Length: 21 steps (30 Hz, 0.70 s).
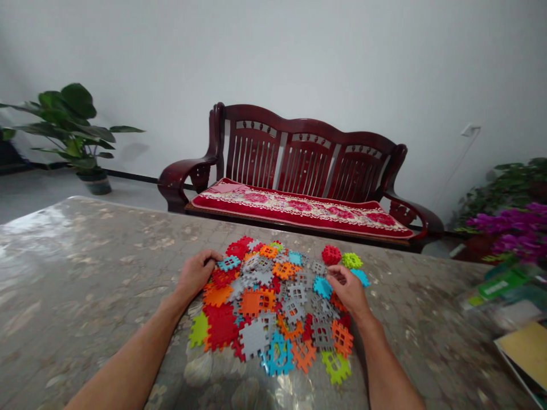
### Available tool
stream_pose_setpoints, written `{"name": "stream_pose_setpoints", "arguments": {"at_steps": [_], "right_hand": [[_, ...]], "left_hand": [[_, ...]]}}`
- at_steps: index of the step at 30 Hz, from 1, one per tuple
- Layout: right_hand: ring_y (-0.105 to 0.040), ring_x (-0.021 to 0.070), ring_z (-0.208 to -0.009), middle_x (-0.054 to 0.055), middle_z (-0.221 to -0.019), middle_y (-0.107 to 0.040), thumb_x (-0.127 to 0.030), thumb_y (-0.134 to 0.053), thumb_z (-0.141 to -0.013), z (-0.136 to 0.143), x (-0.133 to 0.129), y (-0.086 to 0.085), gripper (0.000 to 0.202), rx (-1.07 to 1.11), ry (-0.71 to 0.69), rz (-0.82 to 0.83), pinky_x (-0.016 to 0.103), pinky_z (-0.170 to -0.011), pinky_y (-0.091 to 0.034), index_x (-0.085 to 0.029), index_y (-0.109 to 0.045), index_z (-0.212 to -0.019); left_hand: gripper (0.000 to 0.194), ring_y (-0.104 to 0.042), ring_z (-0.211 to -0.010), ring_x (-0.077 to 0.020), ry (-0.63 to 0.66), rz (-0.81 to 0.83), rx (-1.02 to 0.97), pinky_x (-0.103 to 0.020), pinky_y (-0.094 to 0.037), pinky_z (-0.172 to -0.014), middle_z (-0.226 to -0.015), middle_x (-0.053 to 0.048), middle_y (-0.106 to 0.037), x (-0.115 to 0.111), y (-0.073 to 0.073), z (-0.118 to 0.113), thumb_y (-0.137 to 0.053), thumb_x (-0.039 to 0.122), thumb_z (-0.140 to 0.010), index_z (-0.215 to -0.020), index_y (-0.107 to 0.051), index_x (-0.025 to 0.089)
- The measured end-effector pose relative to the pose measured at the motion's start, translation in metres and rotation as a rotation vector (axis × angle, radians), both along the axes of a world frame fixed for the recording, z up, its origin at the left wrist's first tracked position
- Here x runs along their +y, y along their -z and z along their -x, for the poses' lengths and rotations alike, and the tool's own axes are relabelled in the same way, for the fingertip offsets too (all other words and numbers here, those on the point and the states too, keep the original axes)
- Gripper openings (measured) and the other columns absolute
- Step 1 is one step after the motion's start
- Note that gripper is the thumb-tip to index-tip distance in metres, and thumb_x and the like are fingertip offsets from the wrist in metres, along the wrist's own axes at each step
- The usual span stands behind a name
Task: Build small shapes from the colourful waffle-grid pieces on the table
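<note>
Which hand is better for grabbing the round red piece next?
Probably the right hand: it's near the round red piece, while the left hand is across the pile of notched tiles.

See one left hand (196, 274), one right hand (349, 290), one table (106, 267), one bench (305, 126), three slatted back panels (253, 158), one seat cover (299, 206). Can't total interlocking pieces (255, 337), heavily overlapped; get at least five blue, four lime-green. Count one red ball (331, 255).

Left fingers (212, 254), right fingers (341, 270) at jumbled tiles (252, 303), tabletop (106, 273), wooden bench (306, 126)
</note>
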State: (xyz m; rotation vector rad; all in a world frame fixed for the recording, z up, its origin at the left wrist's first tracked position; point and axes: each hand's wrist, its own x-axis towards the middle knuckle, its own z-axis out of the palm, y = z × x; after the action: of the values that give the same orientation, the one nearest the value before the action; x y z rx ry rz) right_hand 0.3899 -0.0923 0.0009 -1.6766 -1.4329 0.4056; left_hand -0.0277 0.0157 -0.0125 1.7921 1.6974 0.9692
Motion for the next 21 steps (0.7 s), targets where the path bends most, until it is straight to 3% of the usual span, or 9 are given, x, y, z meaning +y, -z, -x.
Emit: {"name": "stream_pose_setpoints", "arguments": {"at_steps": [7,11,14,17,21], "right_hand": [[-0.061,0.0270,-0.108,0.007,-0.117,-0.068,-0.037,-0.072,-0.070,0.006,-0.011,-0.014,0.051,-0.420,-0.114,0.260,0.041,-0.096,-0.046,-0.022,-0.066,-0.118],[-0.061,0.0280,-0.111,0.009,-0.118,-0.068,-0.030,-0.069,-0.072,0.017,-0.013,-0.021,0.049,-0.541,-0.111,0.310,0.040,-0.097,-0.045,-0.021,-0.066,-0.120],[-0.063,0.0265,-0.108,0.009,-0.117,-0.069,-0.028,-0.066,-0.072,0.015,-0.012,-0.022,0.048,-0.502,-0.111,0.280,0.038,-0.095,-0.047,-0.021,-0.066,-0.119],[-0.064,0.0243,-0.106,0.008,-0.122,-0.068,-0.028,-0.063,-0.071,-0.005,-0.009,-0.021,0.054,-0.394,-0.082,0.191,0.037,-0.093,-0.050,-0.022,-0.063,-0.124],[-0.063,0.0253,-0.107,0.009,-0.119,-0.068,-0.030,-0.057,-0.070,-0.052,-0.008,-0.014,0.053,-0.353,0.129,0.014,0.041,-0.096,-0.050,-0.021,-0.062,-0.123]], "left_hand": [[0.028,-0.069,-0.078,-0.0187,-0.017,0.013,-0.004,-0.027,-0.052,-0.080,-0.083,0.002,-0.077,-0.002,-0.005,-0.002,-0.045,0.027,-0.069,-0.077,-0.071,0.024],[0.028,-0.069,-0.077,-0.0184,-0.011,0.005,-0.009,-0.026,-0.052,-0.078,-0.084,0.002,-0.077,-0.001,-0.005,-0.002,-0.045,0.028,-0.069,-0.077,-0.072,0.025],[0.028,-0.068,-0.076,-0.0184,-0.010,0.008,-0.014,-0.027,-0.052,-0.076,-0.082,0.002,-0.076,0.000,-0.002,-0.001,-0.045,0.029,-0.069,-0.077,-0.071,0.025],[0.027,-0.068,-0.078,-0.0190,-0.006,0.000,-0.026,-0.027,-0.052,-0.077,-0.081,0.002,-0.076,0.001,0.000,0.000,-0.045,0.030,-0.068,-0.076,-0.070,0.025],[0.025,-0.069,-0.080,-0.0195,-0.005,0.003,-0.031,-0.028,-0.052,-0.079,-0.082,0.002,-0.077,0.001,-0.001,-0.001,-0.046,0.031,-0.067,-0.075,-0.070,0.026]]}}
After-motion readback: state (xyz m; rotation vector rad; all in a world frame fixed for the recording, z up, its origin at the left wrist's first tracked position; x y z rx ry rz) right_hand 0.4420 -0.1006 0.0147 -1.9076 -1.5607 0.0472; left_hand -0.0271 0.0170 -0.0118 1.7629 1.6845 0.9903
